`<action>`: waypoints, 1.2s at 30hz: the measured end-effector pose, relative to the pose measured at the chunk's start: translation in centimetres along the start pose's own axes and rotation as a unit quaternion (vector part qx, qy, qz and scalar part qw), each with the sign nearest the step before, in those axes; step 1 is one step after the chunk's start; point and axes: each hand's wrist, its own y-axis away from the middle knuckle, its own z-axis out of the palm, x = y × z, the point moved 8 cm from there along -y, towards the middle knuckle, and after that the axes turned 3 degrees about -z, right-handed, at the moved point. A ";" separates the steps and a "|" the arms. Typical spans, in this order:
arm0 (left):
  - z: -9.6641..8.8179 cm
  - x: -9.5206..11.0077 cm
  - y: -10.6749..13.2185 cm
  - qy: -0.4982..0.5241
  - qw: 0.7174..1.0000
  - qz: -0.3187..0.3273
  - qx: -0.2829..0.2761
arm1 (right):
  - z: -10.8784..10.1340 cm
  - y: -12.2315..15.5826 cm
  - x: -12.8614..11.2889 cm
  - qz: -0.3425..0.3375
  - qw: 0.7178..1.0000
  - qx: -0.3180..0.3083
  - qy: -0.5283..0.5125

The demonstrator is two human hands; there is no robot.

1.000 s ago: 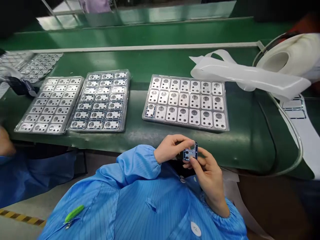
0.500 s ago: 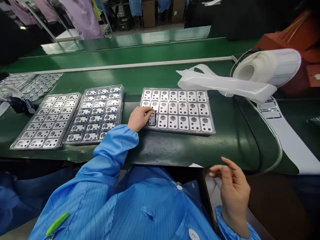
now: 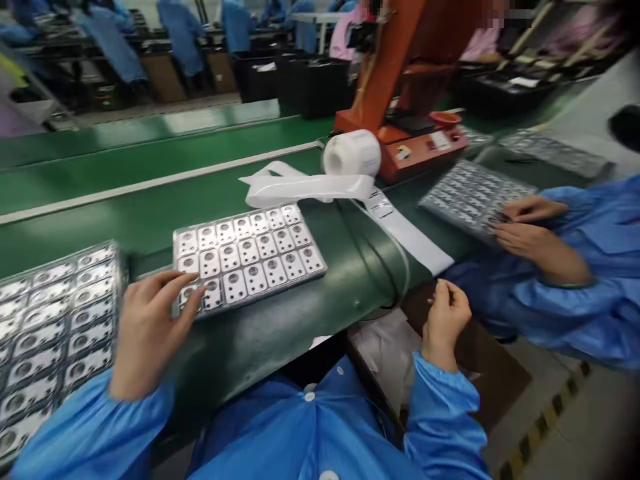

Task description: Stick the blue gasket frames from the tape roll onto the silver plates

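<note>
My left hand [image 3: 150,313] rests at the near left corner of a clear tray [image 3: 305,267] of small silver plates, fingers stretched toward a plate there; nothing is held. My right hand [image 3: 445,317] hangs off the belt's near edge to the right, above a brown box, with fingertips pinched together; what they hold, if anything, is too small to make out. Both sleeves are blue.
Another tray of plates [image 3: 50,320] lies at the far left on the green belt [image 3: 150,207]. A white tape roll [image 3: 353,153] with a loose strip sits behind the tray. A co-worker's hands [image 3: 525,230] work at a tray on the right, beside an orange machine [image 3: 405,87].
The camera has swung right. My left hand has set the small plate into the tray and drawn back to its corner. My right hand has lifted and pinched its fingers.
</note>
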 end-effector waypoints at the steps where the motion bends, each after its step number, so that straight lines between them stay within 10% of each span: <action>1: -1.0 0.9 -0.3 0.019 1.000 0.016 0.002 | 0.2 -1.8 0.9 0.007 1.000 0.023 -0.001; 7: -1.9 8.6 -4.7 0.122 0.976 0.155 -0.088 | 3.1 -8.6 4.2 0.058 0.998 -0.022 -0.005; 14: 11.0 16.0 -16.8 0.195 0.924 0.134 -0.300 | 2.4 -9.4 4.5 0.045 0.990 -0.114 0.068; 19: 19.5 19.0 -25.2 0.262 0.937 -0.002 -0.232 | 2.4 -9.2 2.5 0.002 0.970 -0.227 0.089; 25: 25.0 22.6 -27.3 0.315 0.932 -0.070 -0.165 | 3.4 -9.7 1.1 -0.049 0.922 -0.345 0.167; 32: 27.8 23.4 -28.1 0.423 0.888 -0.119 -0.137 | 3.5 -12.0 0.1 -0.022 0.887 -0.422 0.186; 36: 26.5 22.0 -32.0 0.542 0.821 -0.151 -0.101 | -1.9 -13.2 0.1 -0.042 0.901 -0.382 0.202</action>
